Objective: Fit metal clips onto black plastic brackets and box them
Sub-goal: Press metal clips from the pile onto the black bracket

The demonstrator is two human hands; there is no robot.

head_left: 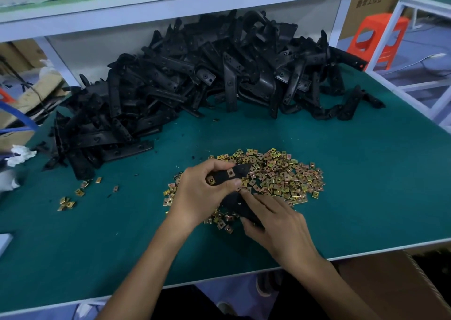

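My left hand [200, 192] grips the upper arm of a black plastic bracket [223, 177], which carries two gold metal clips, one near its end and one mid-way along. My right hand [273, 224] holds the bracket's lower arm [240, 206], its fingertips meeting my left thumb where the two arms join. Under and behind both hands lies a heap of loose gold clips [280, 175]. A big pile of bare black brackets [195, 80] fills the back of the green table [366, 173].
A few stray clips [70, 201] lie at the left of the table. White cloth [20, 153] sits at the left edge. A cardboard box [402, 283] stands below the table's front right edge. An orange stool [375, 39] stands beyond the right side.
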